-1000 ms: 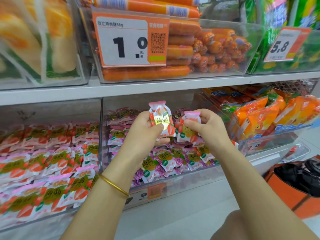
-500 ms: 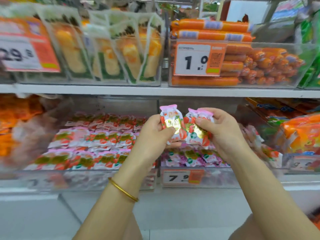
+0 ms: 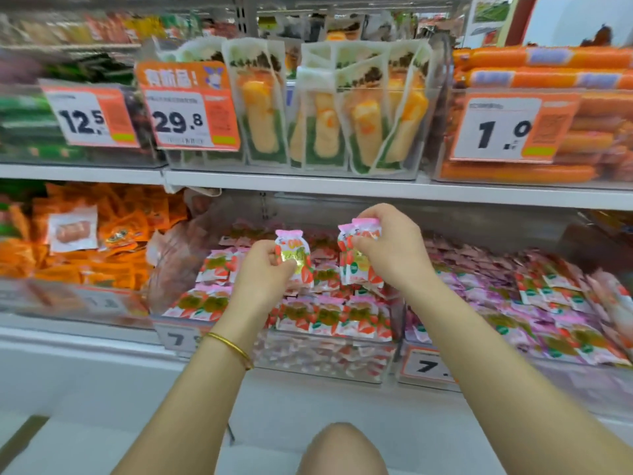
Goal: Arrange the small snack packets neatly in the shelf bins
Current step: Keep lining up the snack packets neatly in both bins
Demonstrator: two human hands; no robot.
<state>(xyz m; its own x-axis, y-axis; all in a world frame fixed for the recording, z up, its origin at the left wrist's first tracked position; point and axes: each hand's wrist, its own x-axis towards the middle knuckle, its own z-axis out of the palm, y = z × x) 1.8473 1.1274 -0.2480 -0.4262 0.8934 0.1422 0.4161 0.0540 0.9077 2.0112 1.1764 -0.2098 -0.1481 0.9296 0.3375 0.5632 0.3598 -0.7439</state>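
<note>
My left hand (image 3: 262, 269) pinches one small pink-and-red strawberry snack packet (image 3: 294, 255) upright by its lower edge. My right hand (image 3: 394, 248) grips a small bunch of the same packets (image 3: 358, 265) from above, a little to the right. Both hands hover over the middle clear bin (image 3: 325, 358), where matching red packets lie in rows. The clear bin to the right (image 3: 582, 371) holds a heap of pinker and purple packets of the same kind.
An orange-packet bin (image 3: 78, 248) sits at the left of the lower shelf. The upper shelf (image 3: 342, 188) carries tall corn-snack bags (image 3: 325, 114), orange sausages (image 3: 548, 73) and price tags. My knee (image 3: 342, 447) shows at the bottom, in front of the white shelf base.
The view has swung left and pulled back, so the red-packet bin is now under my hands. The hands have parted slightly, each still holding its packets.
</note>
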